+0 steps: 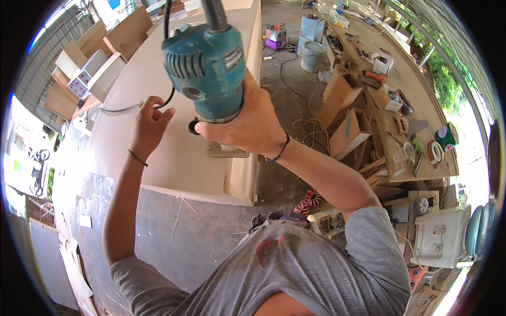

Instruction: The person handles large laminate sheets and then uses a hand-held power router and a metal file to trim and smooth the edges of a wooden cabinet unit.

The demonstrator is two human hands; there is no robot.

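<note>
My right hand is wrapped round the lower body of a teal handheld router, held upright at the edge of a large pale pink panel. The router's flat base plate shows just below my hand, over the panel's right edge; whether it touches the wood I cannot tell. A grey tube rises behind the router's top. Further left, above the panel, my left hand is closed on the black power cord, which loops past the router.
Wooden boxes and boards stand beyond the panel at left. On the right, a long workbench carries tools and tape rolls, with wooden drawers below. A bucket and loose cable are on the floor; a coiled red hose lies near me.
</note>
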